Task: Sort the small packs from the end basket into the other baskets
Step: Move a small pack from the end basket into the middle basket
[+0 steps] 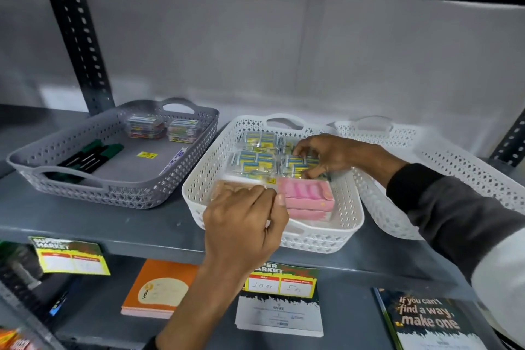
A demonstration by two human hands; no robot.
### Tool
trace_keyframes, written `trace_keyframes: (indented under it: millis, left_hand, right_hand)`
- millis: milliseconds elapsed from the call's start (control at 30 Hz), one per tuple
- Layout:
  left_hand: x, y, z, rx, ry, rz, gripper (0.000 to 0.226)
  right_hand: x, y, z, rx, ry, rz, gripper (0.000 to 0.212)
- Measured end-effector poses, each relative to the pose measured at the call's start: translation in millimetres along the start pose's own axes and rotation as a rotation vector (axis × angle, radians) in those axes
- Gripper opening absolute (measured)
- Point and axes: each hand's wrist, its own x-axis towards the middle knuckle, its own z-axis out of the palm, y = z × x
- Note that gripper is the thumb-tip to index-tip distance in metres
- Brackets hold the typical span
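Note:
Three baskets stand on a grey shelf. The middle white basket [199, 179] holds clear packs of yellow-and-blue items [255, 160] at the back and pink boxes [305, 193] at the front. My right hand [326, 155] reaches in from the right, its fingers pinching one yellow-and-blue pack [298, 163]. My left hand [244, 219] is at the basket's front, fingers closed on the edge of a clear pack [230, 186] with peach-coloured contents. The right white basket [454, 167] looks empty where it shows; my right arm hides part of it.
A grey basket [85, 179] at the left holds green markers [91, 155], small clear boxes [162, 128] and a yellow tag. Price labels [71, 256] hang from the shelf edge. Notebooks and cards [159, 287] lie on the shelf below. A black upright post [79, 37] stands behind.

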Motion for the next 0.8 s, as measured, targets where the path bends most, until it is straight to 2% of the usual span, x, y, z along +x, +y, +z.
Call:
trace_keyframes:
  millis: [200,300,467,567,667,800]
  left_hand:
    - [1.7,2.6,-1.3,-0.007,-0.031,-0.027,0.042]
    - [4.4,5.5,-5.0,-0.042,-0.097,-0.076,0.042]
    - [17.1,26.8,-8.8,-0.114,-0.182,-0.114,0.035]
    - [28.3,52.8,-6.4,-0.164,-0.22,-0.054,0.033]
    - [40.7,82.1,-0.1,-0.225,-0.298,-0.028,0.031]
    - [53.8,121.5,17.9,-0.254,-0.47,-0.019,0.026]
  right_hand:
    - [-8.3,-2.2,-5.1,-0.027,-0.018,-0.014,0.068]
    - [-21.1,0.5,-13.0,-0.01,0.06,-0.049,0.069]
    - [-48.4,26.6,-32.3,0.047,0.344,-0.071,0.045]
    - [-67.0,50.5,-41.7,0.049,0.417,-0.037,0.022]
    - [-87.0,74.3,-45.1,-0.01,0.388,-0.003,0.01]
    - [-109.4,93.5,-38.4,-0.081,0.191,-0.037,0.012]
